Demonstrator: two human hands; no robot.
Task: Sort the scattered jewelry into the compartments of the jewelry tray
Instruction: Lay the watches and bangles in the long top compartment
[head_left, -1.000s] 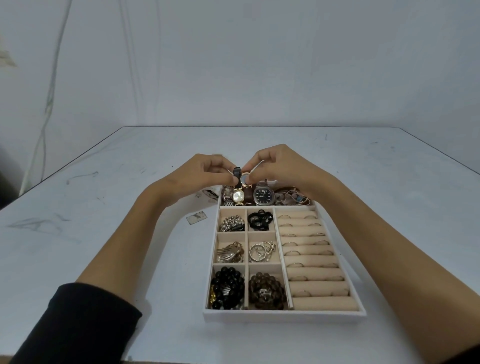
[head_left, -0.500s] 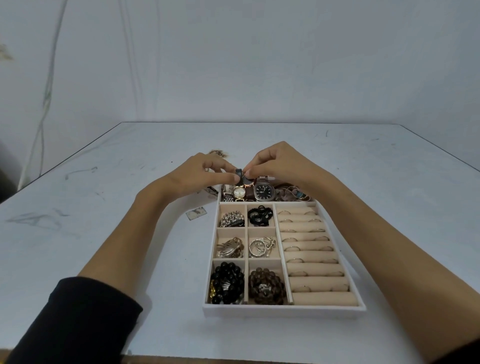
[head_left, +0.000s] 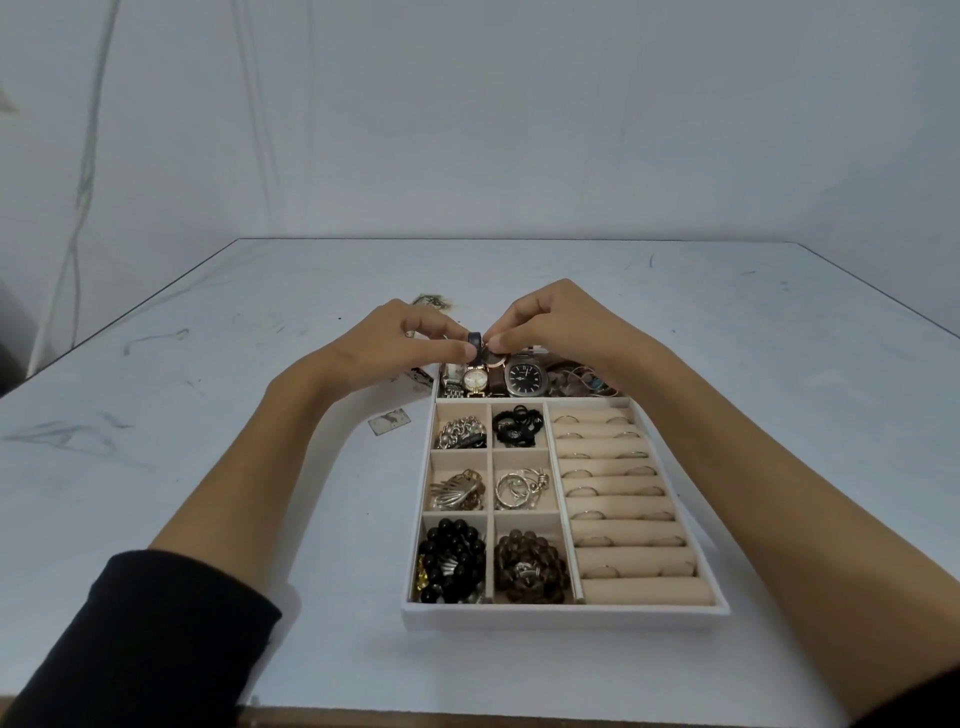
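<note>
A white jewelry tray (head_left: 561, 616) with beige compartments lies on the table in front of me. Above its far compartment, my left hand (head_left: 400, 343) and my right hand (head_left: 550, 325) both pinch a small watch with a black strap (head_left: 476, 347). Below them, the far compartment holds a gold-faced watch (head_left: 474, 380) and a dark square watch (head_left: 526, 378). Chains, black rings, silver pieces and bead bracelets (head_left: 453, 558) fill the six small compartments. Thin rings sit in the ring rolls (head_left: 618, 512) on the right.
A small flat tag (head_left: 388, 421) lies on the table left of the tray. A tangled dark piece of jewelry (head_left: 434, 301) lies beyond my left hand. The white table (head_left: 156, 415) reaches to a wall at the back.
Both hands have dropped slightly toward the tray's far compartment with the black-strapped watch, and the strap is now closed up between the fingertips.
</note>
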